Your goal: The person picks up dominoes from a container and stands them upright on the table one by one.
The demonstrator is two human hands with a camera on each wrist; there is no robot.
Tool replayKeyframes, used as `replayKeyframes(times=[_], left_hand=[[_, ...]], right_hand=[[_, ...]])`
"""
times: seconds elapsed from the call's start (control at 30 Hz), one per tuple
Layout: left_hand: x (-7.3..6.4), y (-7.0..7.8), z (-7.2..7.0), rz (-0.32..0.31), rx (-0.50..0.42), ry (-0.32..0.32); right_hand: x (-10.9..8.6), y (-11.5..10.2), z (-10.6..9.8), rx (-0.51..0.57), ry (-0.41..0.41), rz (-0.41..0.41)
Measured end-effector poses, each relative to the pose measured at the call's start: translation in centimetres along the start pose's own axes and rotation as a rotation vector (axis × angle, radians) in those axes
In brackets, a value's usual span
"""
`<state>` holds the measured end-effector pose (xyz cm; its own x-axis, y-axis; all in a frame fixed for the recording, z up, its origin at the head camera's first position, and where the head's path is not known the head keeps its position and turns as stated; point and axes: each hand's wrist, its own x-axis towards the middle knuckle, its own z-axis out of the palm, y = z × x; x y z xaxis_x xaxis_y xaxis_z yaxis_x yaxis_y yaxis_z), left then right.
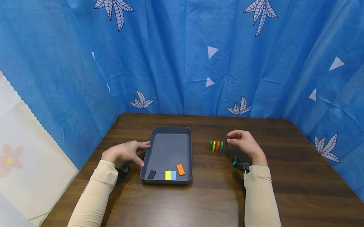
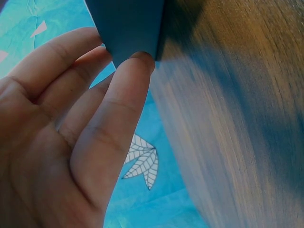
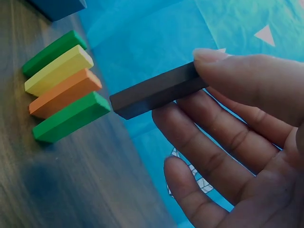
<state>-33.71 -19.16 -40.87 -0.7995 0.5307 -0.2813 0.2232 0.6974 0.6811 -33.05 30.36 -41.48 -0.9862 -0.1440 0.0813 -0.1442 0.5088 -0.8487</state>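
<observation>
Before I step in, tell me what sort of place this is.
Probably a curtained-off tabletop workspace, perhaps for hand-manipulation recordings: a blue leaf-print curtain hangs behind a dark wood-grain table, on which sit a gray rectangular tray and a row of four upright colored blocks.

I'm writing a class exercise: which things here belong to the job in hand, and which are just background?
Seemingly the job:
dark block in the right hand
four blocks standing in a row
tray with four blocks inside
left hand, at its rim

Background:
blue curtain
flowered cloth
</observation>
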Motion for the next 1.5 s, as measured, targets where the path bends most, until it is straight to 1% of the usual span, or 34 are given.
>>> replayKeyframes(times=[0.17, 0.43, 0.5, 0.63, 0.8, 0.97, 1.03, 1.17, 1.5], left_hand=[[0.1, 0.0, 0.0, 0.008, 0.031, 0.007], [0.0, 0.3, 0.2, -0.050, -0.021, 0.006], [0.1, 0.4, 0.2, -0.049, -0.017, 0.009], [0.1, 0.4, 0.1, -0.036, 0.024, 0.014], [0.1, 0.4, 0.1, -0.022, 0.052, 0.011], [0.2, 0.4, 0.2, -0.023, 0.033, 0.004], [0.2, 0.3, 0.2, -0.035, 0.013, 0.006], [0.1, 0.5, 0.2, -0.040, 0.009, 0.005], [0.0, 0.5, 0.2, -0.057, -0.068, 0.001]], right_hand=[[0.1, 0.6, 0.2, -0.005, 0.004, 0.003], [0.4, 1.9, 0.7, -0.030, -0.011, 0.014], [0.4, 2.1, 0.9, -0.028, -0.012, 0.014], [0.5, 2.3, 1.2, -0.026, -0.009, 0.022], [0.7, 2.6, 1.5, -0.024, -0.004, 0.036], [0.9, 3.0, 1.6, -0.008, -0.007, 0.043], [0.9, 3.1, 1.7, -0.009, -0.010, 0.047], [0.9, 3.2, 1.9, -0.010, -0.010, 0.060], [1.0, 3.4, 2.1, -0.005, -0.013, 0.064]])
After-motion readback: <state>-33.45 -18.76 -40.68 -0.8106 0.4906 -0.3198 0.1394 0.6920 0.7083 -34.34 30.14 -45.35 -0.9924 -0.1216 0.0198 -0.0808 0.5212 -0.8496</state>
